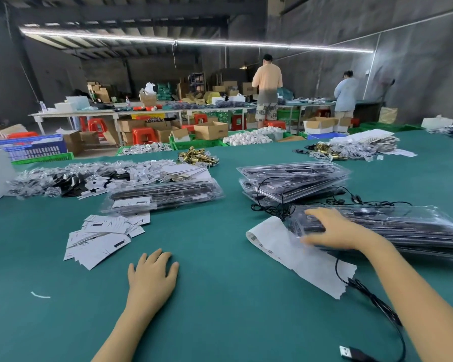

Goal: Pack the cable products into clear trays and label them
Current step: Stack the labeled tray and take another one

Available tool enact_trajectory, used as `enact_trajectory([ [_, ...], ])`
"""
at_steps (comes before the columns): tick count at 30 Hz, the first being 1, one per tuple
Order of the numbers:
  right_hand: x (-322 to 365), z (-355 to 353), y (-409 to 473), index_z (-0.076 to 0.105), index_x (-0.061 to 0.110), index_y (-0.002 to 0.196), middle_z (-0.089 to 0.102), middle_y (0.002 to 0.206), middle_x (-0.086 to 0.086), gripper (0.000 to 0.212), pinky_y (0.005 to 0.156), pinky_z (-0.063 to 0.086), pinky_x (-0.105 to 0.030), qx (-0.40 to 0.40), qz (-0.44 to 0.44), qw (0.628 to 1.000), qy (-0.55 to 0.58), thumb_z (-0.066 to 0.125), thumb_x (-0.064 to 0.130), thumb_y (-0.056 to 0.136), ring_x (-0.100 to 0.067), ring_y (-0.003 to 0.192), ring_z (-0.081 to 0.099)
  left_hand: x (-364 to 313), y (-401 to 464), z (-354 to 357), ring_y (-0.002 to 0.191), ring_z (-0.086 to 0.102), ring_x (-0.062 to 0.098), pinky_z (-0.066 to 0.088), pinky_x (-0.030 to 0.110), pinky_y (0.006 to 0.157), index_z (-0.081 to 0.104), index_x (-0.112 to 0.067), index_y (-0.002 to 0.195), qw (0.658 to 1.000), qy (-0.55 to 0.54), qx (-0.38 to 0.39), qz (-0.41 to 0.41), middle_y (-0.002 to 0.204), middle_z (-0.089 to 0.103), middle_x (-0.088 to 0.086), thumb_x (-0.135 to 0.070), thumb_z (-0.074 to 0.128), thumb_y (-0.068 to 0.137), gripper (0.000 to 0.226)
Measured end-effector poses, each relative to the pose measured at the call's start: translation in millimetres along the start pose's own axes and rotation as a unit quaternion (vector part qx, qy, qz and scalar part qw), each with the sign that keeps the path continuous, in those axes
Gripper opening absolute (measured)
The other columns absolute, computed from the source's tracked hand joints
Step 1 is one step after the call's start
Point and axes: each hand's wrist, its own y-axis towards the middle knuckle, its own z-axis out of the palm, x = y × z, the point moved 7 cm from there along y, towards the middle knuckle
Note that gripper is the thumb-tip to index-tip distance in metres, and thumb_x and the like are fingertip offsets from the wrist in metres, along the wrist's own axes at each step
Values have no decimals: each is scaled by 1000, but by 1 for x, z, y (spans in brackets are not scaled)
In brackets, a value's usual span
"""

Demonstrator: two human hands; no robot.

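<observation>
Green felt covers the surface (220, 296), and the left hand (152, 278) lies flat on it, palm down, fingers straight and slightly spread, holding nothing. The right hand (335, 231) rests on the near end of a stack of clear trays (403, 228) on the right side, fingers spread over the top tray and thumb low at the stack's edge — whether it grips the tray or only presses on it cannot be told. The trays hold dark cable products.

A curling white strip of label backing (298, 254) lies on the surface just beside that stack, partly under the right hand. A black cable (372, 299) runs from the stack toward the near edge and ends in a USB plug (347, 351).

Behind the right hand a second stack of filled trays (293, 181) sits with loose black cable hanging from it. Left of centre lies another flat tray stack (165, 194) with a white label on top, and loose white label cards (102, 239) are scattered near it — further back, a heap of small bagged parts (71, 178).
</observation>
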Motion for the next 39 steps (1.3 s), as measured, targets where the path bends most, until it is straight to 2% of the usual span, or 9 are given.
enact_trajectory([
  [3,-13,21,-4,-6,35,151,-10,160,-1,119,116,6,-51,49,18,986,-161,65,74,65,-30,147,-4,0,-1,-2,131,35,17,21,44,111,53,-26,128,1000,0,-6,3,142,46,-11,-41,40,98,36],
  [6,-6,9,-2,9,32,152,9,160,2,93,111,32,-46,-74,4,976,-206,59,64,80,-24,143,21,0,-2,-3,135,32,19,18,44,112,52,-26,129,1000,-7,0,2,143,44,-10,-40,40,98,36],
  [11,-5,8,4,12,28,152,8,159,-6,108,111,26,-55,46,53,991,-116,65,72,69,-35,144,15,0,-4,-5,135,32,19,17,41,111,52,-26,129,1000,-18,-3,-1,142,45,-11,-38,41,98,35],
  [14,33,-39,26,47,13,126,52,127,-17,75,82,51,-39,-108,5,994,-24,57,69,78,-27,110,56,-2,-3,-8,128,38,15,20,40,108,55,-26,124,1000,-20,-15,2,138,48,-12,-36,42,98,31],
  [16,62,-62,46,51,7,120,59,118,-14,64,78,52,-38,-202,-28,979,0,57,61,85,-28,102,59,-3,-3,-10,123,40,14,23,39,105,56,-25,121,999,-21,-25,5,135,51,-12,-35,43,97,29],
  [21,102,-54,109,35,7,138,40,143,-15,82,94,45,-44,-190,-48,980,-26,65,57,81,-31,128,41,-2,-4,-12,122,42,13,23,35,102,58,-25,118,999,-30,-39,7,132,53,-12,-32,44,97,26],
  [25,116,-38,143,13,14,151,11,160,-8,103,115,18,-55,-173,-44,979,-95,63,65,77,-30,147,7,-1,-1,-10,122,42,11,24,39,107,57,-27,113,998,-32,-51,-13,127,54,-14,-31,43,96,23],
  [34,117,-24,131,59,18,102,46,126,-7,18,100,31,-57,-275,-5,950,-147,60,11,86,-30,120,39,-2,0,-10,122,41,14,27,36,101,51,-33,108,997,-7,-75,-32,123,51,-14,-37,38,97,18],
  [39,131,-38,98,60,15,87,60,99,-1,12,109,19,-54,-368,-86,917,-127,52,8,91,-26,101,54,-2,0,-12,123,41,16,28,37,102,51,-33,109,996,1,-79,-33,124,51,-12,-37,38,96,18],
])
